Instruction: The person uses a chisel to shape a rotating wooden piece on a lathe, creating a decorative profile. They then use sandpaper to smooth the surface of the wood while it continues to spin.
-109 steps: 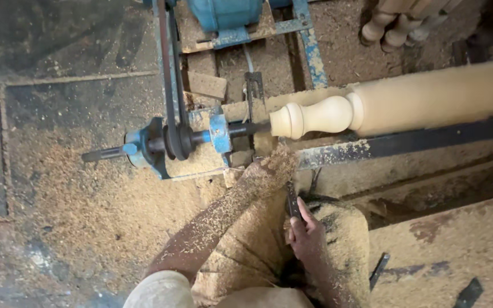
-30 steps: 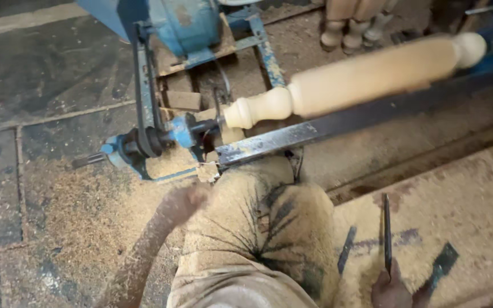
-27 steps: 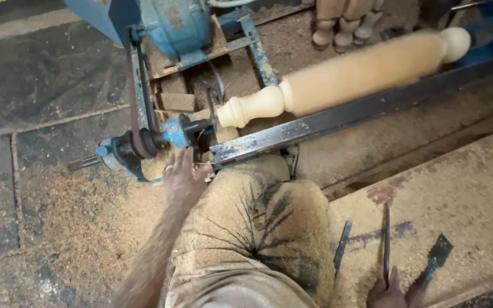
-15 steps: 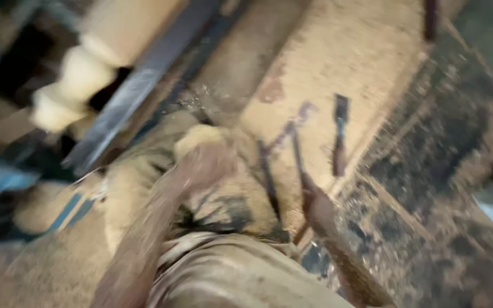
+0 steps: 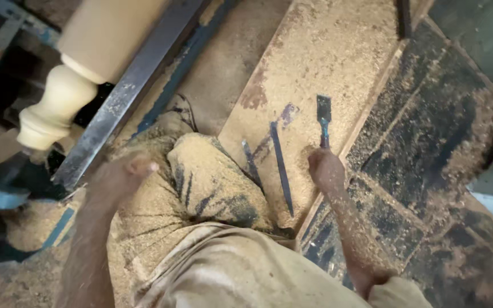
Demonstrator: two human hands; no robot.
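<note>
Head view: right hand [image 5: 326,169] closed around the handle of a flat chisel [image 5: 323,118] lying on the sawdust-covered board [image 5: 338,51] — grip should sit firm behind the blade. Left hand [image 5: 122,178] loosely curled, empty, near the turned spindle [image 5: 67,94].

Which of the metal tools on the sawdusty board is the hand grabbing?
The right hand grips the flat-bladed chisel, the rightmost tool with the wide blade. The two thin tools lie untouched to its left.
</note>
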